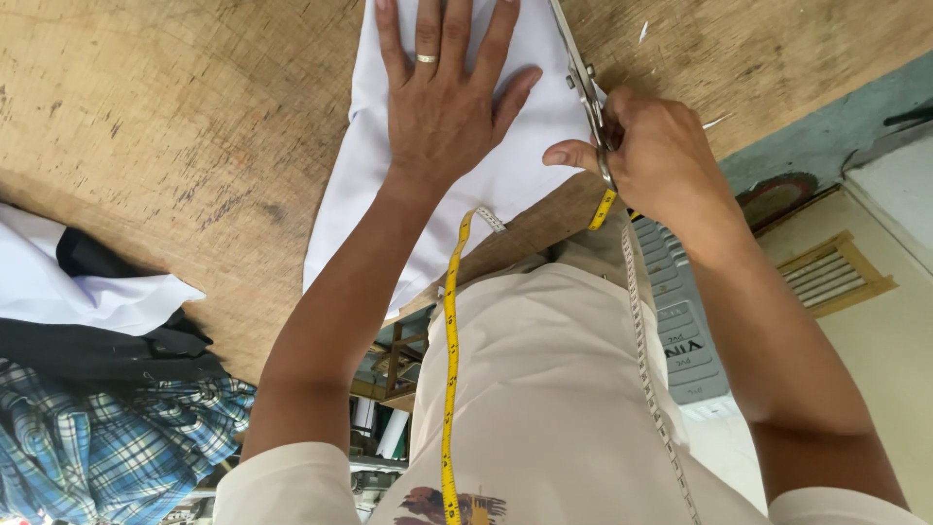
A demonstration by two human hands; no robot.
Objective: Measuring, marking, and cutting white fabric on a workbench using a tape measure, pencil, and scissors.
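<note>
Head view. The left hand (442, 92) lies flat, fingers spread, palm down on a sheet of white fabric (389, 194) in the upper middle of the frame; its grip is wide, pressing and not clasping. A ring sits on one finger. The white fabric rests on a worn wooden counter (175, 117) and hangs over the counter's near edge towards the person's body.

The right hand (656, 156), upper right of centre, has its grip closed around the handles of a pair of metal scissors (583, 83). The blades run up towards the top edge of the frame, along the right edge of the white fabric and touching it.

A yellow measuring tape (450, 389) hangs around the person's neck, one strand running down the middle of the frame over a cream shirt (544, 389), the other showing its pale reverse side at the right.

At lower left, on the counter, lies a pile of folded garments: white cloth (68, 282), dark cloth (97, 350) and blue checked cloth (97, 437)
</note>
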